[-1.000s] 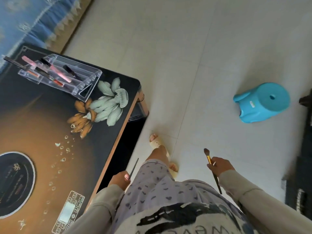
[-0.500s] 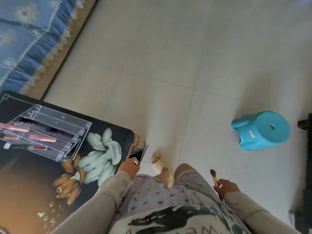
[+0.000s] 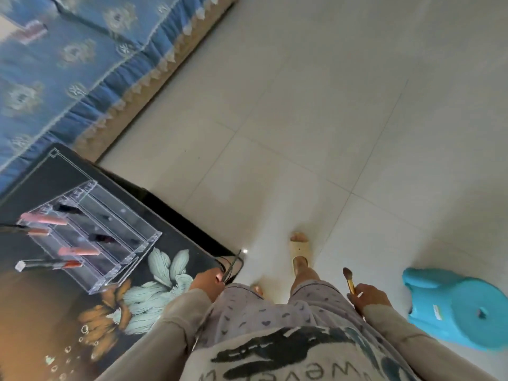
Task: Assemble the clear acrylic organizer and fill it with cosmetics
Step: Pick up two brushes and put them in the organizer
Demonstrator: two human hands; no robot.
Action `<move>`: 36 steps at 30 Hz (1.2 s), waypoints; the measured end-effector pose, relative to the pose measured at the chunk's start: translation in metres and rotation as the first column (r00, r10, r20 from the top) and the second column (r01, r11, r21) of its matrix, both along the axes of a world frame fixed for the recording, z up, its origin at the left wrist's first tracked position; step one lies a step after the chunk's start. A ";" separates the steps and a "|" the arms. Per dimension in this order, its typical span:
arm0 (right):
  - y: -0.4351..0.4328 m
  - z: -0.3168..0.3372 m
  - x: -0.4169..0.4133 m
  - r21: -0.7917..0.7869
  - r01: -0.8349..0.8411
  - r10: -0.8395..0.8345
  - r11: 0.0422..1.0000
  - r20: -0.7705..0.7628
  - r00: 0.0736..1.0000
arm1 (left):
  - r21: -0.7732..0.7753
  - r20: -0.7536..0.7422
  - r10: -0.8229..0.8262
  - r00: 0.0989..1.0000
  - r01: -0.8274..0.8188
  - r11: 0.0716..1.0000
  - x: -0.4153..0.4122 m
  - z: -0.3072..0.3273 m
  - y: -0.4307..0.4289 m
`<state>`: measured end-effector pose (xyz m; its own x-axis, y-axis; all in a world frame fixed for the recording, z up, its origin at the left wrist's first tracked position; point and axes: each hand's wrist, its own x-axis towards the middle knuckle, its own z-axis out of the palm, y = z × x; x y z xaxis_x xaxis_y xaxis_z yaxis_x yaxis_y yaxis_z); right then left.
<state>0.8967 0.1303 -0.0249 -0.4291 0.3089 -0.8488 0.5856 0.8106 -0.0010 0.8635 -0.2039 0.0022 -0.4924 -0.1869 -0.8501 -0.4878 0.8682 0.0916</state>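
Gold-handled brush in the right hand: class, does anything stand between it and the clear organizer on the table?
The person's own legs and left hand, which holds a thin dark stick, lie between the brush in the right hand and the organizer. Nothing else does.

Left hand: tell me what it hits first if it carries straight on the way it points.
Probably the table corner just ahead of the left hand and its thin tool; beyond lies bare floor. Depth is unclear.

Dim, soft indoor light, bluish cast. Motion blur smears whole frame. Faint glare on glossy table top (image 3: 33,312) and pale floor tiles (image 3: 316,127). Wide-angle bending at edges; no hard shadows.
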 end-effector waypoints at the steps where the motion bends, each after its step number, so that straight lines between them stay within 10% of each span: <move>1: 0.007 0.003 -0.022 -0.009 -0.044 0.044 0.999 -0.010 0.999 | -0.009 0.015 0.051 0.999 -0.051 0.999 -0.002 0.000 0.004; 15: 0.002 0.019 -0.257 -0.078 -0.469 0.449 0.880 -0.186 0.874 | -0.008 0.063 0.574 0.816 -0.575 0.818 -0.012 -0.007 0.062; 36: -0.173 0.015 -0.422 -0.109 -0.672 0.663 0.733 -0.106 0.741 | 0.045 -0.122 0.814 0.568 -0.816 0.576 -0.161 -0.007 -0.097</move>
<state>0.4751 -0.0428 -0.0096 -0.5297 -0.1870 -0.8273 -0.1104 0.9823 -0.1513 0.7026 -0.3007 -0.0047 -0.2177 -0.5719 -0.7909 -0.9758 0.1097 0.1893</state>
